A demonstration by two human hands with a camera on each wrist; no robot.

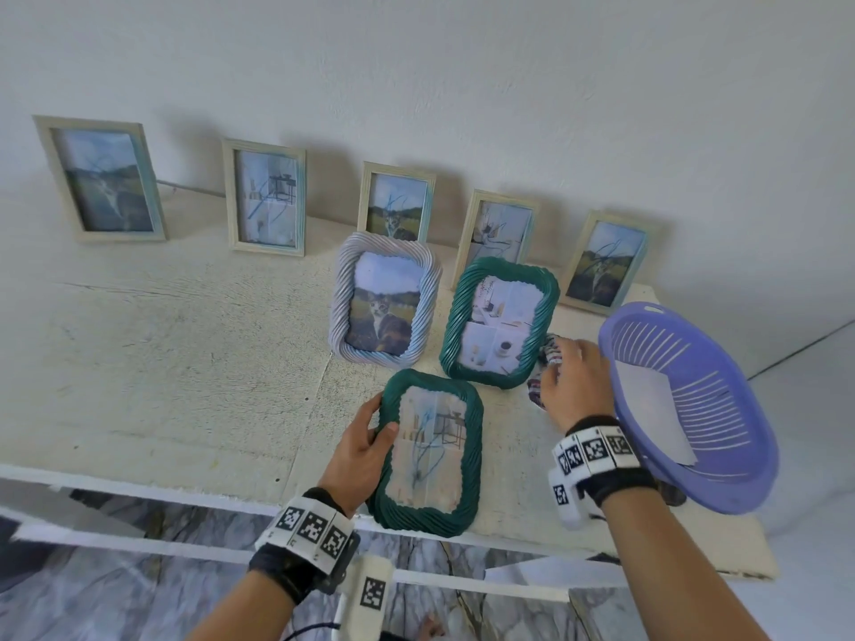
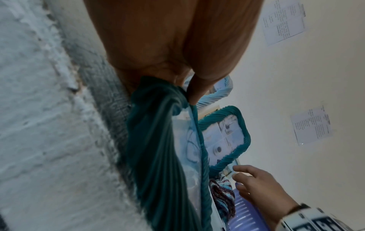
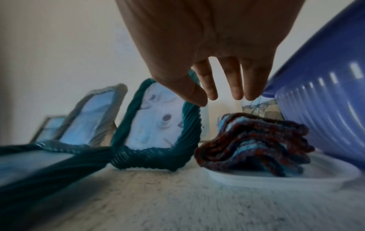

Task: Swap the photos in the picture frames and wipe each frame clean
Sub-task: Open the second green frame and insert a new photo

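Item: green frame (image 1: 428,453), lower centre, long axis running up-frame, L hand (image 1: 365,448) gripping its left edge w/ thumb on glass; R hand (image 1: 573,388) fingers loose, holding nothing, directly over striped cloth (image 3: 254,143) at centre-right, nearer hand by far.

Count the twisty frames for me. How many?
3: a pale one standing, a green one standing right of it, and a green one held by the left hand. None seems hidden.
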